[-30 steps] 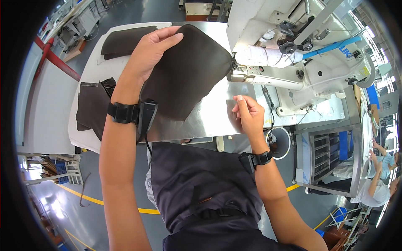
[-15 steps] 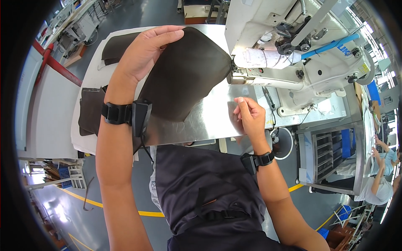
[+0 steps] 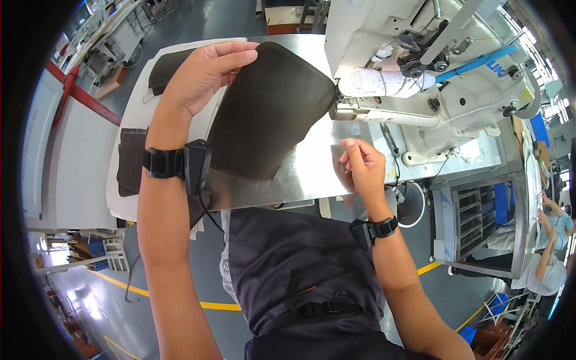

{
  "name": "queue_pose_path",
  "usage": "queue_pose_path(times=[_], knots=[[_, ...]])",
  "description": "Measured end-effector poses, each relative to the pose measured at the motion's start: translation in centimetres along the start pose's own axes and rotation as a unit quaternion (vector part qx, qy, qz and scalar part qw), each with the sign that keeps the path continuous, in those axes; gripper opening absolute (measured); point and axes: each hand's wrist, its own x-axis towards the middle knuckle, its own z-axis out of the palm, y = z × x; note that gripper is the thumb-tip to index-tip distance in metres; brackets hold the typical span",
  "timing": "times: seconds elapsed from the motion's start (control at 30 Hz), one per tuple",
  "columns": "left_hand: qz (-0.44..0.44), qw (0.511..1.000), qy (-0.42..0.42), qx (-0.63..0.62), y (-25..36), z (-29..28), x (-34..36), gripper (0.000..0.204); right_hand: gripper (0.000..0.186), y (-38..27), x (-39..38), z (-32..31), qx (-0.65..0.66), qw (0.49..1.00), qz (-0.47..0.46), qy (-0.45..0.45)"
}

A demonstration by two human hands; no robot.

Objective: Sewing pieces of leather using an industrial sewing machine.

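Note:
A large dark brown panel (image 3: 270,114), like leather, lies on the shiny metal tabletop (image 3: 306,168). Its right corner meets the working end of a white sewing machine (image 3: 414,114). My left hand (image 3: 210,72) pinches the panel's far left edge between thumb and fingers. On the near side of the machine, my right hand (image 3: 366,165) hovers over the table's right part, apart from the panel. Its fingers are curled in against the thumb, and whatever they may hold is hidden. Both wrists wear black straps with small devices.
More dark panels (image 3: 131,159) lie on a white surface at the left. Tweezers-like metal tool (image 3: 390,139) rests by the machine base. A round bin (image 3: 413,204) stands below the table's right edge, near a metal rack (image 3: 474,222). Other people (image 3: 543,264) work at far right.
The panel has turned slightly, its far left corner shifting left and nearer with my left hand. My right hand stays nearly in place beside the machine. The whole view has shifted a little.

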Motion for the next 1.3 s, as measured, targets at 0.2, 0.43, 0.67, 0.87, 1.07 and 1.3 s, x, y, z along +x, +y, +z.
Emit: queue_pose_path(times=[0.2, 0.43, 0.67, 0.87, 1.07, 1.3], knots=[[0.006, 0.999, -0.018, 0.044, 0.4, -0.3, -0.7, 0.033, 0.021, 0.2, 0.1, -0.4, 0.010, 1.000, 0.002, 0.004], [0.013, 0.998, -0.037, 0.045, -0.4, -1.1, -0.9, 0.040, 0.022, 0.6, 0.0, 0.0, 0.002, 1.000, -0.011, -0.001], [-0.214, 0.942, -0.179, 0.188, -1.8, -1.9, -3.1, 0.025, 0.023, 0.8, 0.3, -0.2, -0.030, 0.999, -0.024, 0.005], [-0.145, 0.978, -0.095, 0.113, -3.7, -1.4, -5.6, 0.016, 0.022, -0.4, 0.2, -0.3, -0.008, 1.000, 0.001, 0.001], [-0.133, 0.982, -0.070, 0.116, -3.4, -0.5, -6.2, 0.015, 0.022, -0.2, -0.1, -0.4, 0.003, 1.000, 0.014, 0.001], [-0.114, 0.985, -0.064, 0.111, -2.9, -0.4, -6.9, 0.015, 0.021, -0.2, -0.1, -0.3, 0.007, 1.000, 0.012, 0.000]])
